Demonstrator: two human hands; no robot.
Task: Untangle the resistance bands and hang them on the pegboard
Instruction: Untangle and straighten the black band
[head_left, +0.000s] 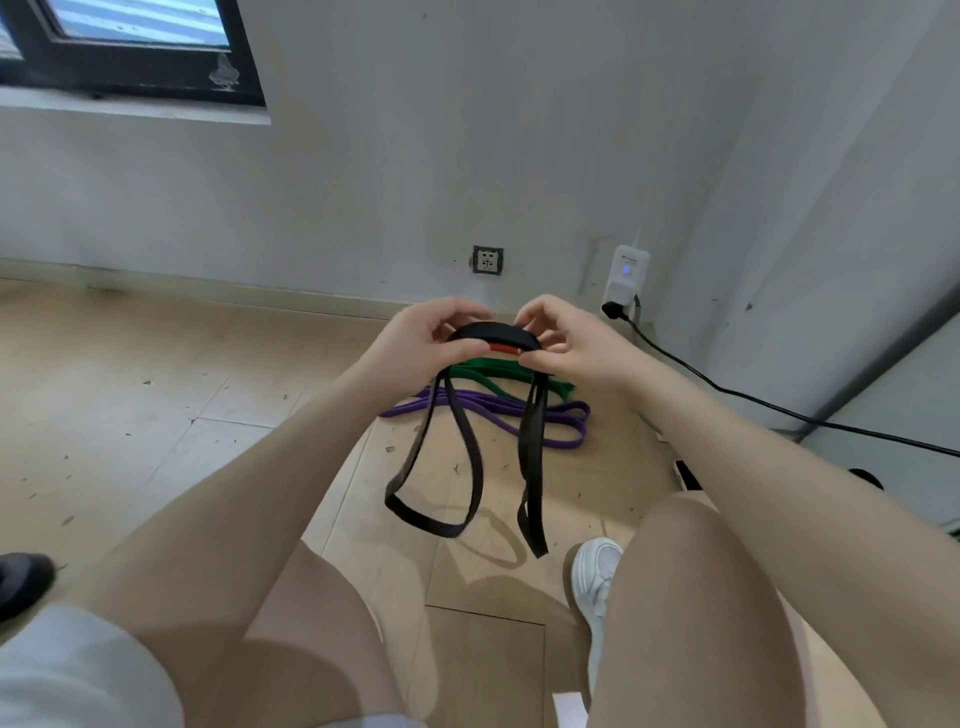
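Note:
A black resistance band (465, 457) hangs in loops above the wooden floor, held up at its top between both hands. My left hand (421, 338) pinches the top of the band on the left. My right hand (566, 340) pinches it on the right, beside a short red piece (503, 347) at the band's top. Behind the black band, a green band (498, 376) and a purple band (524, 413) lie together on the floor near the wall. No pegboard is in view.
A wall socket (487, 260) and a white plugged-in device (627, 278) sit low on the wall, with a black cable (753, 400) running right across the floor. My knees and a white shoe (597, 577) are below; a dark shoe (21, 582) is at the left edge.

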